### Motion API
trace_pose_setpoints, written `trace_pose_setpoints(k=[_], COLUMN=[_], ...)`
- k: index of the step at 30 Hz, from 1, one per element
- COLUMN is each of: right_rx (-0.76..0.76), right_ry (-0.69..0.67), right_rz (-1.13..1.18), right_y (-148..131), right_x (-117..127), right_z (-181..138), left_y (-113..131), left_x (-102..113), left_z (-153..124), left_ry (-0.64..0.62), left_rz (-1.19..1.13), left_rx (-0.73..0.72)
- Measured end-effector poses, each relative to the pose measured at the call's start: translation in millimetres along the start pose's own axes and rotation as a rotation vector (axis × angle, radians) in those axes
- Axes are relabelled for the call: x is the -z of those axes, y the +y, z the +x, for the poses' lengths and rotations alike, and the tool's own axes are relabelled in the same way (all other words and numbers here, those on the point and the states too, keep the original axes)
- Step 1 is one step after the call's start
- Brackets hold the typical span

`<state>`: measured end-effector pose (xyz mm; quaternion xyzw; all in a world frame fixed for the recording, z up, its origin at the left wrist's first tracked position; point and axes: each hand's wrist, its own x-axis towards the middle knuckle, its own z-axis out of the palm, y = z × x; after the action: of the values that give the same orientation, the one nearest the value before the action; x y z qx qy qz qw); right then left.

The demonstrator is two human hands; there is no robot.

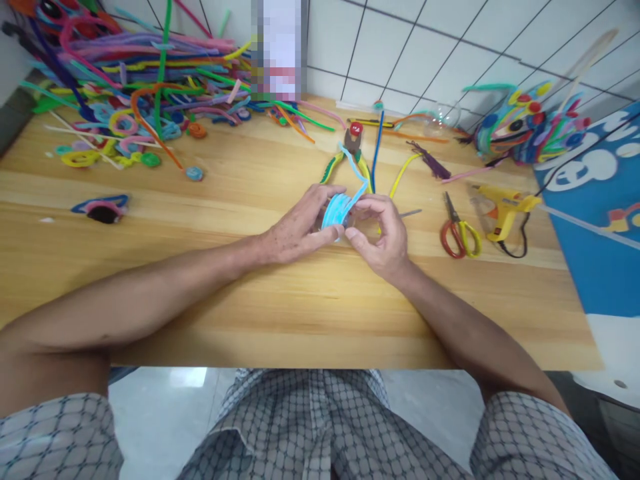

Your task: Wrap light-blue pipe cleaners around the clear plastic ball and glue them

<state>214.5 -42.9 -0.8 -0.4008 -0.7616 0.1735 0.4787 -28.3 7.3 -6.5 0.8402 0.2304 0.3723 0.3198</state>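
Observation:
Between both hands, above the middle of the table, is a light blue pipe cleaner (336, 212) wound into close rows with a rounded outline. Its free end sticks up and away, past the pliers. My left hand (305, 223) is closed around the left side of the winding, thumb along the near edge. From the right, my right hand (383, 233) has its thumb and curled fingers closed at the winding's edge. Whatever lies inside the winding is mostly hidden. Just beyond the hands lie pliers (353, 141) with green and yellow handles and a red cap-like piece at the head.
Colourful pipe cleaners (165, 73) are heaped at the back left. Scissors (457, 230) and a yellow glue gun (507, 207) lie right, near a blue board (595, 247). A decorated fish-like craft (525, 127) stands back right. Left lies a small blue-and-pink piece (105, 209).

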Motion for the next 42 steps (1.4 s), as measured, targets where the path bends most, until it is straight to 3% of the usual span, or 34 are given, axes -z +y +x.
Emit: trace_pose_setpoints(k=[17, 22, 28, 31, 36, 42], right_rx=[0.034, -0.068, -0.330, -0.481, -0.632, -0.697], right_ry=[0.014, 0.005, 0.192, 0.116, -0.173, -0.194], right_rz=[-0.006, 0.055, 0.236, 0.242, 0.439, 0.541], right_y=[-5.2, -10.7, -8.8, -12.1, -27.4, -36.3], right_x=[-0.6, 0.4, 26.6, 24.9, 0.0, -13.4], right_z=[1.6, 5.8, 25.0, 26.8, 29.1, 54.3], left_y=[-4.6, 1.6, -2.0, -7.1, -11.4, -11.9], left_x=[-2.6, 2.9, 0.3, -4.3, -10.5, -8.2], left_z=[-1.9, -4.5, -3.6, -3.6, -2.9, 9.2], left_ry=[0.036, 0.016, 0.067, 0.096, 0.167, 0.238], left_rz=[0.052, 0.045, 0.096, 0.073, 0.054, 0.108], left_rx=[-0.037, 0.021, -0.010, 0.022, -0.041, -0.179])
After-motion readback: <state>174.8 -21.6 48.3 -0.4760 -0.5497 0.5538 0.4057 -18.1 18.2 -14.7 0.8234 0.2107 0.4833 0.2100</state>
